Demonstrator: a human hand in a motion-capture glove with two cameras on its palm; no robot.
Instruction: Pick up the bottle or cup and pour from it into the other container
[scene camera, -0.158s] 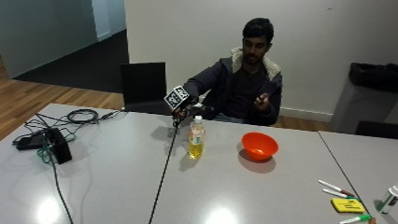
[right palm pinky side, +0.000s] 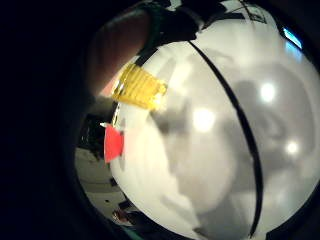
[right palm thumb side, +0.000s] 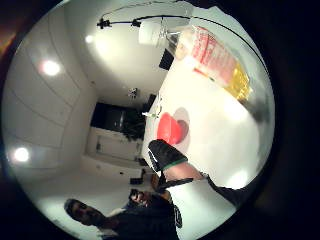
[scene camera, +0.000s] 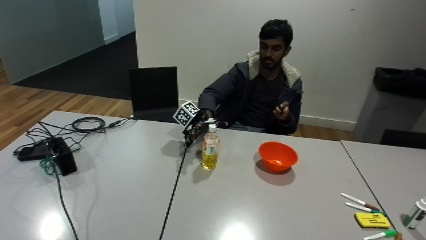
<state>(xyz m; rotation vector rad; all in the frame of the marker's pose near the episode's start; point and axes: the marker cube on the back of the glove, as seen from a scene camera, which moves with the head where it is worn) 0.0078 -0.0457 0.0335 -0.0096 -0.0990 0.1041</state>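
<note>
Your gloved right hand (scene camera: 194, 127) is beside the upright bottle (scene camera: 210, 148) on the table (scene camera: 120, 200), fingers uncurled and gripping nothing as far as shown; lifting and pouring into the orange bowl (scene camera: 277, 155) nearby remain undone.

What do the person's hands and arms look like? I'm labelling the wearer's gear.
The right hand wears a black glove with black straps; a green-edged cuff shows in the thumb side palm view. The other hand is bare. Both arms are in the dark sleeves of a jacket with a pale fleecy collar.
</note>
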